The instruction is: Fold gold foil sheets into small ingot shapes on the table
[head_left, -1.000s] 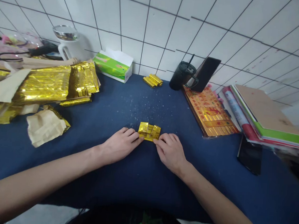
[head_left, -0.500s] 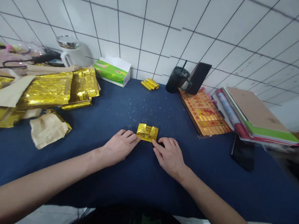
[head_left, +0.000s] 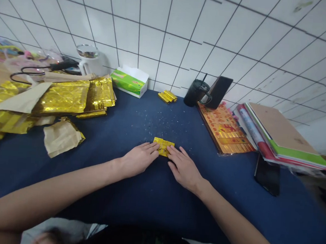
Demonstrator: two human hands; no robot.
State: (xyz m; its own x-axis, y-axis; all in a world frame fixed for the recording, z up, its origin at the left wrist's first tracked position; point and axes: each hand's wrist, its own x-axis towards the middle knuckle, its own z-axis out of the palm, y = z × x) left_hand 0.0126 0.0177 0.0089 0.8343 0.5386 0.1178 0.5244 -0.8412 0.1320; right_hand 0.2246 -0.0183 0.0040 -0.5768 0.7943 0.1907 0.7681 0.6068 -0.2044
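Note:
A small folded piece of gold foil paper [head_left: 164, 147] lies flat on the dark blue table [head_left: 157, 196] in front of me. My left hand [head_left: 140, 158] rests on its left end, fingers stretched out and fingertips pressing down. From the other side, my right hand [head_left: 184, 167] lays its extended fingers over the right end, with the thumb held lower and apart. Neither hand lifts the paper. Part of each end is hidden under the fingertips. Farther back, several rolled gold foil pieces [head_left: 167, 96] lie together near the wall.
Left stand a stack of gold foil sheets [head_left: 64, 97], a crumpled beige-backed sheet [head_left: 63, 137], a white mug [head_left: 92, 63] and a green tissue pack [head_left: 129, 81]. Right are a black cup [head_left: 195, 92], a propped phone [head_left: 220, 91], an orange packet [head_left: 225, 130], books [head_left: 285, 128] and a dark phone [head_left: 267, 175].
The raised flaps of the gold foil paper now lie flatter. Both hands have moved from its lower edge onto its ends, fingers laid over it. The camera view has shifted slightly.

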